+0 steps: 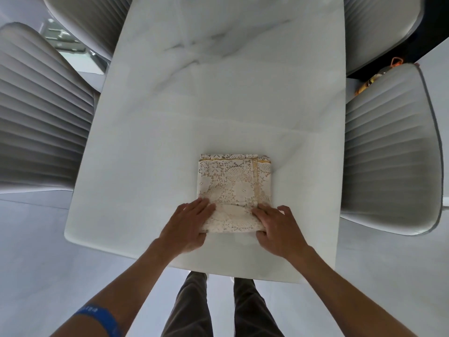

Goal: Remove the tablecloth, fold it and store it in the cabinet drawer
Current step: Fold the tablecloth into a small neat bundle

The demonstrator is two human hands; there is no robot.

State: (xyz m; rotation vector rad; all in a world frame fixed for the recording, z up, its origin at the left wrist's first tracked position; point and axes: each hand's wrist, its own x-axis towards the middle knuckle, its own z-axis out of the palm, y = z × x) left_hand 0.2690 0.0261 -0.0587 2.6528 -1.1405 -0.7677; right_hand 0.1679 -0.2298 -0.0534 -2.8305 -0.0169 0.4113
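Note:
The cream lace tablecloth (234,186) lies folded into a small thick rectangle on the white marble table (218,105), near the table's front end. My left hand (187,224) holds the near left corner, fingers on top and thumb under the edge. My right hand (277,227) holds the near right corner the same way. The near edge of the cloth is slightly lifted and rolled between both hands. The cabinet drawer is not in view.
Grey ribbed chairs stand along both long sides: one at the left (41,113), one at the right (391,152), and two more at the far corners. My legs (218,310) stand at the table's front end on a pale floor.

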